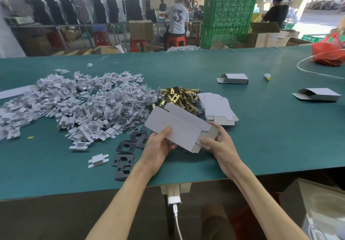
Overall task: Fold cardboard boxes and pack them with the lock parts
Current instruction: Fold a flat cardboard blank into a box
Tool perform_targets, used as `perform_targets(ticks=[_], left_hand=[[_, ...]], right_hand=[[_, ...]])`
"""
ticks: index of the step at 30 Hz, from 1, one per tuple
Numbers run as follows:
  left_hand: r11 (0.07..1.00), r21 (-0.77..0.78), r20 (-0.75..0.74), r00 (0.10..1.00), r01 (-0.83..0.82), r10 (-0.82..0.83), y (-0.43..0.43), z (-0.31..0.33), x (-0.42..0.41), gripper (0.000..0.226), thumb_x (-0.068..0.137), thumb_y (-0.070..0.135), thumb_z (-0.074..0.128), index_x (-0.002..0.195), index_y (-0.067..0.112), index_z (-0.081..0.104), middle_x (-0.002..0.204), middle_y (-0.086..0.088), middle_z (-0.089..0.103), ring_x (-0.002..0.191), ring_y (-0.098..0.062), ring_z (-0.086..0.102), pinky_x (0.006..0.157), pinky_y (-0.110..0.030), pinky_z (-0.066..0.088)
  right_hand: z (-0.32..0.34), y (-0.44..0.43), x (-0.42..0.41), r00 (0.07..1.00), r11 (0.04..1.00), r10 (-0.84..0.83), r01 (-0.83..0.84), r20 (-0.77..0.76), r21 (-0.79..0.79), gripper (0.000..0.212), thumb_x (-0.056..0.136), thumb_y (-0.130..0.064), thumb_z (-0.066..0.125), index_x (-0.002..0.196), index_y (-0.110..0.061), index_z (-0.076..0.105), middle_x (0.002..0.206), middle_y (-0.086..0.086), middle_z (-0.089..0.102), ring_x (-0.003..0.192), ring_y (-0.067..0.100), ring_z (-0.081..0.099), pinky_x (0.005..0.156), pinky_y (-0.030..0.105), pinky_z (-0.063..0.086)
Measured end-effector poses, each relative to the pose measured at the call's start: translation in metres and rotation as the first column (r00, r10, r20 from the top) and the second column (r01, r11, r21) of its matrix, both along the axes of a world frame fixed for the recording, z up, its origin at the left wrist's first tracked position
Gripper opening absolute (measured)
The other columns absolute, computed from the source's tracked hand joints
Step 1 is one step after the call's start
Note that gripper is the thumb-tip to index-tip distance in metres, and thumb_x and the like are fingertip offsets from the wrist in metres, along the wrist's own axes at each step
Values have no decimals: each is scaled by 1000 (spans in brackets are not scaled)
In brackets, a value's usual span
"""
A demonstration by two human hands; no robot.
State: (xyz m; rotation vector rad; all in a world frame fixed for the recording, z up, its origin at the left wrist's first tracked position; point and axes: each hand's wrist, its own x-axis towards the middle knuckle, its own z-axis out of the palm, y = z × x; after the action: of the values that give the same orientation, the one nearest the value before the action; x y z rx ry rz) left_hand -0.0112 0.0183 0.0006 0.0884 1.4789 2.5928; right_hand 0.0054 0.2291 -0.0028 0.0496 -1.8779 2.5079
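Both hands are on the grey cardboard box (179, 127), held just above the near edge of the green table (261, 127). Left hand (158, 146) grips its left end, thumb on top; right hand (218, 144) pinches the right-end flap. Box half-formed, tilted, ends open.

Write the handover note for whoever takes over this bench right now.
Left hand and right hand both grip one half-formed cardboard box; its right end is not yet closed.
Flat blanks lie just beyond it, brass latches beside them, black plates near left, white inserts far left.
Done: folded box mid-table, second folded box far right, both with open ends, contents unseen.
Left: finish this fold, pack parts.
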Motion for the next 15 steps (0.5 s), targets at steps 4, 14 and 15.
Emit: perform_targets(ticks=[4, 14, 15], left_hand=[[998, -2, -20, 998, 59, -59, 1, 2, 3, 45, 93, 31, 69, 134, 16, 60, 122, -11, 71, 106, -25, 67, 84, -42, 56], [914, -88, -206, 890, 397, -407, -8, 7, 10, 61, 97, 23, 72, 153, 19, 47, 157, -14, 48, 145, -34, 46, 113, -46, 46], [903, -112, -218, 876, 416, -430, -10, 6, 10, 64, 98, 21, 71, 156, 20, 42, 160, -13, 45, 148, -35, 42, 118, -50, 40]], right_hand=[[0, -2, 1, 1000, 1000, -12, 11, -13, -3, 58, 80, -1, 77, 132, -17, 56, 123, 14, 70, 118, 35, 64, 95, 43, 57], [8, 2, 3, 993, 993, 116, -114, 39, -38, 61, 78, -9, 82, 134, -17, 58, 121, 15, 72, 105, 31, 71, 85, 39, 60], [8, 3, 2, 989, 989, 144, -143, 42, -45, 62, 79, -9, 81, 135, -17, 57, 123, 15, 71, 107, 30, 71, 86, 39, 60]])
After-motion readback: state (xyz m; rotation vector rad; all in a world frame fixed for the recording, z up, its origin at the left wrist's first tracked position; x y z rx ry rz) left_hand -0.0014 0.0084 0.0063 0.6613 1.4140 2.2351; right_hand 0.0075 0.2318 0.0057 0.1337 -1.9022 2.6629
